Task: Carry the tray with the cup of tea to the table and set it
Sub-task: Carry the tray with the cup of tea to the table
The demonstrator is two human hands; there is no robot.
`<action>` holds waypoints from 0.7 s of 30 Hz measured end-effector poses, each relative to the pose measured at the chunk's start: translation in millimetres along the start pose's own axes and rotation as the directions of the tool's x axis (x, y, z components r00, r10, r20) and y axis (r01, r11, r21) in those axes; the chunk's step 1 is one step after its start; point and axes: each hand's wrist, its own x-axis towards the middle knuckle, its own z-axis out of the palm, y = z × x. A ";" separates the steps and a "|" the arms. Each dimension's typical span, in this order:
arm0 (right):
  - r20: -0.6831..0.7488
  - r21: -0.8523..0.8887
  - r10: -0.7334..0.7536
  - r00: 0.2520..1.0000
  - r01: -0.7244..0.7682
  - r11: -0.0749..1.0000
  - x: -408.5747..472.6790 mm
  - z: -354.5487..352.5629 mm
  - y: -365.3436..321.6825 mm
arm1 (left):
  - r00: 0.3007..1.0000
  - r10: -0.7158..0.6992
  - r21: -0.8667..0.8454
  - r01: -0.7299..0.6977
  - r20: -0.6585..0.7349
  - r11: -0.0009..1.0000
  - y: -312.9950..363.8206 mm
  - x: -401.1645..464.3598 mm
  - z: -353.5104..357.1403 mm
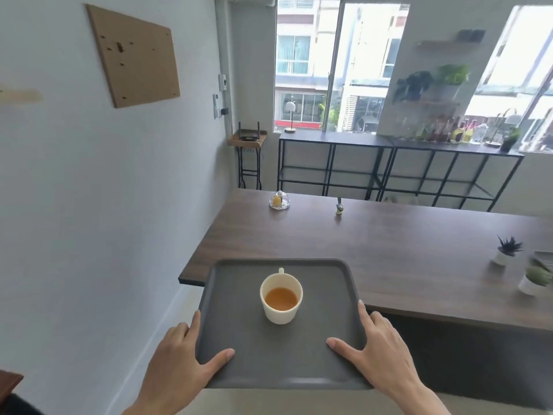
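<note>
A dark grey tray is held level in front of me, its far edge over the near left corner of the dark wooden table. A white cup with orange-brown tea stands upright near the tray's middle, handle pointing away. My left hand grips the tray's left rim, thumb on top. My right hand grips the right rim, thumb lying on the tray surface.
On the table stand a small glass dome dish, a little bird figurine and two small potted plants at the right. A white wall runs along the left. Black metal shelving lines the windows behind the table.
</note>
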 end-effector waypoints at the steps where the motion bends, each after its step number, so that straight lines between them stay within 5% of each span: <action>1: -0.004 0.004 0.015 1.000 -0.015 1.000 6.8 0.6 7.4 | 1.000 0.015 0.003 -0.015 0.006 1.000 7.0 10.5 3.9; 21: -0.027 0.004 0.162 0.986 -0.162 0.987 230.9 53.6 74.9 | 0.980 0.181 -0.025 -0.180 0.083 0.983 66.8 277.6 114.4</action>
